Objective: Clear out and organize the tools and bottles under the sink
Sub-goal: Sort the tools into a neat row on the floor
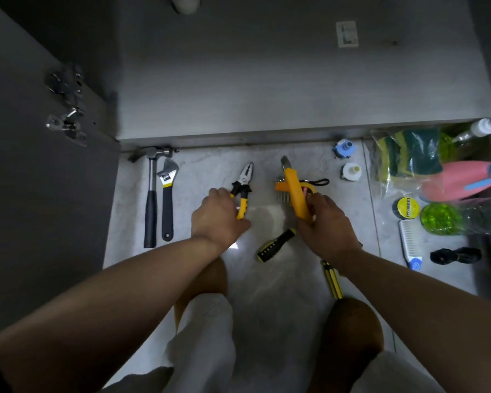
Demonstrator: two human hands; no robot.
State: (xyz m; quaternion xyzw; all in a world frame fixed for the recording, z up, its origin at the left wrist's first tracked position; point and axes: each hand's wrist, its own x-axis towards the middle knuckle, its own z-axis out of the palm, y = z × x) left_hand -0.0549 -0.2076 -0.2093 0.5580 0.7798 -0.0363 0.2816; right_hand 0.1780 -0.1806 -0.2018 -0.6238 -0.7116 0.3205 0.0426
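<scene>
Bearing print too blurred to read, small marks sit on the wrench (167, 191) well left of the left fingers, a red label on the tape measure (309, 189) just beyond the right fingers, a yellow label on the tape roll (407, 207) to their right, and a pale sticker (347, 34) on the cupboard's back wall far beyond both hands.

The floor (187, 171) is pale grey marbled tile. Beyond the fingers the grey cupboard (238, 95) stands open, its door hinge (65, 121) far left.

A hammer (151, 199) lies beside the wrench. The left hand (216, 215) has its fingers curled round the yellow-and-black handles of the pliers (243, 185), whose jaws point toward the cupboard; whether they rest on the tile I cannot tell. A screwdriver (275, 245) lies between the hands, nearer the knees. The right hand (323, 225) wraps its fingers round the lower end of a yellow-handled tool (294, 188), its metal tip pointing away over the hex keys (281, 192). Right of those fingers lie bagged sponges (408, 157) and a green bottle (440, 222).
</scene>
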